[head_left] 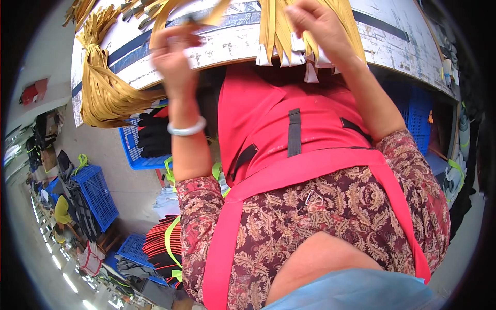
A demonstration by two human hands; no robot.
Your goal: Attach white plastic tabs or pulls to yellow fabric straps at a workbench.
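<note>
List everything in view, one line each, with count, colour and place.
Worktable: one, white worn top with dark stripe, top of view.
Flat strap bundle: one, mustard yellow, draped over table's left edge.
Strap strips with white ends: a bunch, yellow, hanging at table's front edge.
Plastic crates: several, blue, on floor at left.
Apron: one, red, on the person.
Bangle: one, white, left wrist.
Left hand: pinching a yellow strip.
Right hand: gripping the strips.
</note>
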